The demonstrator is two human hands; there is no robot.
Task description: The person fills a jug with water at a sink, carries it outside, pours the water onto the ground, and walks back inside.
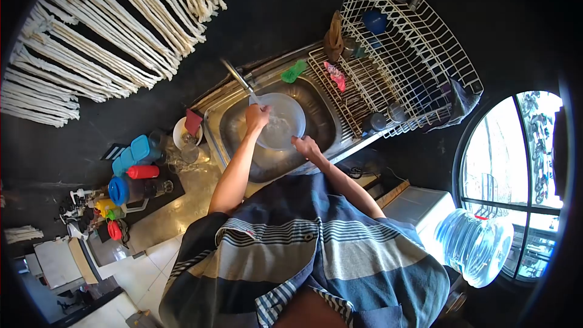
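Holding a round, translucent bowl (280,123) are both bare hands (257,117) (307,147).

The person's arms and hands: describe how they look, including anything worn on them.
The left hand and right hand are bare, without gloves, and no watch or bracelet shows. Both forearms are uncovered. The dark sleeves end around the elbows and belong to a navy shirt with wide grey bands and narrow light-and-dark stripes.

The tap (235,74) blocks behind the bowl (284,116); the wire rack (404,54) blocks the right. The sink (323,112) has room right of the bowl.
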